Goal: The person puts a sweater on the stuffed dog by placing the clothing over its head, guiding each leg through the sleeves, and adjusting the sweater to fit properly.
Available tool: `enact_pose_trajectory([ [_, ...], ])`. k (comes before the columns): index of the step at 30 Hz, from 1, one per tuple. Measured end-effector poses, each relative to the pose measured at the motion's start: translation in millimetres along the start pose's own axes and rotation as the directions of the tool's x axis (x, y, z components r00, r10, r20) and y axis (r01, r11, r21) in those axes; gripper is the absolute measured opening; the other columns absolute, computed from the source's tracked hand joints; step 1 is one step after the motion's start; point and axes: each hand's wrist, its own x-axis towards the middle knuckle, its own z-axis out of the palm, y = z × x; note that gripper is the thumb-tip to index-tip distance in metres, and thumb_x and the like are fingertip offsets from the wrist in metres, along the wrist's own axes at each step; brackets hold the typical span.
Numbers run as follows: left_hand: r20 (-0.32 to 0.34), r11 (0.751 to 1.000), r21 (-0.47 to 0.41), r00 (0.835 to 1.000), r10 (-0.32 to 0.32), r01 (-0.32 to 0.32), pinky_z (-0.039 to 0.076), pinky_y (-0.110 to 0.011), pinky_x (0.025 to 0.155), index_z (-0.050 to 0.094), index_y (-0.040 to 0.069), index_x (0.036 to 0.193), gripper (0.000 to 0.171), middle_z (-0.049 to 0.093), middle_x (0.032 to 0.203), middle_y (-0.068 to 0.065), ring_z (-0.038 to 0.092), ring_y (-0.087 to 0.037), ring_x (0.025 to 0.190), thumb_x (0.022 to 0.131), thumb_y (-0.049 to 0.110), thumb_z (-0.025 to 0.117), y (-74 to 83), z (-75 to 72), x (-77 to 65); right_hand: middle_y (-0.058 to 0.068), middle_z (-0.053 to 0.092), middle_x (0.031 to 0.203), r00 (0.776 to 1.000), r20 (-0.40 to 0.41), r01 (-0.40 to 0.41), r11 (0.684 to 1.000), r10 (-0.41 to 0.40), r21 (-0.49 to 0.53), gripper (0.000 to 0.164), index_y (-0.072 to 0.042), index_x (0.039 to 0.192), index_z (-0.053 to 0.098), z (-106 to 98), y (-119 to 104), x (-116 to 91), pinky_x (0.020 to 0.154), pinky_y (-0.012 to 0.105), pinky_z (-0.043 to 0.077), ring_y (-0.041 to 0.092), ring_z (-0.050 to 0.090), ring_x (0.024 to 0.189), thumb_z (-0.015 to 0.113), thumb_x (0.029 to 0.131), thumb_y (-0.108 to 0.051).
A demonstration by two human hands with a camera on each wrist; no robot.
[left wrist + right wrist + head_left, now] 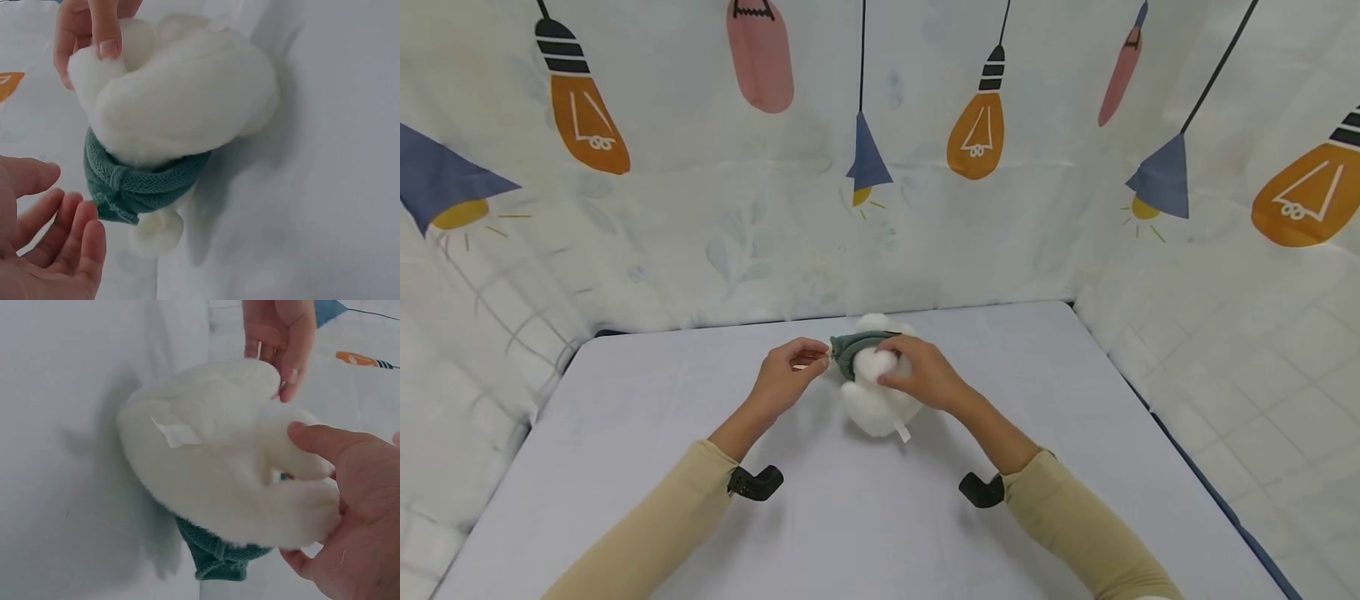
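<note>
A white plush toy (872,408) is on the table near its far edge, with a green knitted scarf (850,346) wrapped round it. My right hand (928,375) grips the toy from the right; in the right wrist view its thumb and fingers (312,437) pinch a soft white limb. To the left is my left hand (782,379), its fingers loosely bent beside the scarf's end. The left wrist view shows those fingertips (87,215) at the scarf's edge (119,212) without closing on it; whether they touch cannot be told. A white cloth tag (177,434) sticks out from the toy.
A white cloth covers the table (865,533). Behind it hangs a pale curtain (805,242) printed with lamps, bulbs and pencils, and curtain also lines both sides. Black camera mounts (757,483) sit at both wrists.
</note>
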Motion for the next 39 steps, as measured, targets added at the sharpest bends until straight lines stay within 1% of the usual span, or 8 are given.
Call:
enact_pose_trajectory([
  [2, -0.031, 0.998, 0.054, 0.999, -0.038, 0.040, 0.052, -0.041, 0.090, 0.061, 0.009, 0.125, 0.035, 0.065, 0.121, -0.009, 0.061, -0.025, 0.111, 0.094, 0.024, 0.064, -3.9, 0.3, 3.4, 0.005, 0.064, 0.124, 1.000, 0.000, 0.007, 1.000, -0.007, 0.009, 0.042, -0.011, 0.122, 0.061, -1.0, 2.0, -1.0, 0.096, 0.040, 0.048, 0.021, 0.058, 0.114, 0.076, 0.084, -0.019],
  [5, -0.019, 0.993, 0.087, 0.997, -0.079, 0.081, 0.053, -0.039, 0.086, 0.060, 0.012, 0.128, 0.037, 0.062, 0.127, -0.008, 0.059, -0.027, 0.113, 0.093, 0.024, 0.065, -7.3, 2.5, 8.3, 0.006, 0.064, 0.125, 1.000, 0.002, 0.027, 1.000, -0.027, 0.016, 0.041, -0.009, 0.123, 0.061, -1.8, 4.7, -1.8, 0.098, 0.041, 0.048, 0.021, 0.058, 0.115, 0.075, 0.084, -0.013],
  [10, 0.006, 0.993, 0.098, 0.997, -0.073, 0.072, 0.053, -0.035, 0.080, 0.061, 0.016, 0.127, 0.037, 0.062, 0.130, -0.006, 0.061, -0.025, 0.110, 0.091, 0.021, 0.068, -8.2, 8.5, 16.3, 0.007, 0.065, 0.122, 0.998, 0.000, 0.056, 0.998, -0.056, 0.042, 0.041, -0.008, 0.123, 0.061, -2.9, 7.9, -2.9, 0.097, 0.041, 0.048, 0.021, 0.058, 0.111, 0.073, 0.084, -0.006],
  [17, 0.081, 0.996, -0.019, 0.993, -0.091, 0.092, 0.053, -0.032, 0.083, 0.057, 0.010, 0.130, 0.043, 0.061, 0.133, -0.013, 0.063, -0.025, 0.108, 0.089, 0.019, 0.070, -10.4, 20.9, 28.6, 0.006, 0.065, 0.123, 0.993, 0.023, 0.111, 0.991, -0.113, 0.078, 0.042, -0.009, 0.123, 0.063, -1.9, 13.4, -2.8, 0.099, 0.040, 0.047, 0.021, 0.059, 0.112, 0.074, 0.082, -0.005],
  [21, 0.129, 0.980, -0.113, 0.980, -0.152, 0.167, 0.050, -0.027, 0.079, 0.052, 0.008, 0.134, 0.048, 0.060, 0.132, -0.015, 0.062, -0.023, 0.109, 0.090, 0.017, 0.069, -12.7, 28.1, 34.2, 0.003, 0.062, 0.131, 0.986, 0.057, 0.153, 0.986, -0.157, 0.070, 0.045, -0.011, 0.125, 0.062, -1.9, 14.7, -1.0, 0.104, 0.040, 0.045, 0.021, 0.056, 0.124, 0.075, 0.082, -0.006],
  [25, 0.134, 0.960, -0.161, 0.968, -0.211, 0.231, 0.049, -0.025, 0.075, 0.052, 0.005, 0.135, 0.051, 0.061, 0.130, -0.016, 0.061, -0.021, 0.110, 0.088, 0.017, 0.070, -15.0, 32.4, 36.8, 0.001, 0.062, 0.133, 0.976, 0.090, 0.191, 0.980, -0.196, 0.060, 0.047, -0.012, 0.128, 0.061, -2.4, 15.2, 0.8, 0.106, 0.041, 0.043, 0.020, 0.054, 0.127, 0.074, 0.083, -0.007],
  [32, 0.121, 0.970, -0.131, 0.975, -0.187, 0.203, 0.049, -0.027, 0.073, 0.061, 0.002, 0.124, 0.034, 0.062, 0.126, -0.016, 0.064, -0.017, 0.098, 0.092, 0.016, 0.065, -20.1, 37.6, 38.7, -0.001, 0.063, 0.131, 0.964, 0.157, 0.200, 0.976, -0.212, 0.089, 0.043, -0.013, 0.129, 0.060, -2.3, 13.4, 2.8, 0.107, 0.037, 0.043, 0.016, 0.053, 0.128, 0.071, 0.087, -0.012],
  [39, 0.102, 0.958, -0.193, 0.976, -0.193, 0.210, 0.048, -0.031, 0.070, 0.062, 0.005, 0.114, 0.021, 0.067, 0.098, -0.006, 0.060, -0.011, 0.077, 0.096, 0.013, 0.056, -19.2, 37.4, 40.7, -0.005, 0.063, 0.127, 0.955, 0.217, 0.191, 0.979, -0.202, 0.070, 0.037, -0.018, 0.125, 0.061, 0.2, 7.8, 4.8, 0.103, 0.042, 0.039, 0.015, 0.054, 0.125, 0.069, 0.089, -0.017],
])
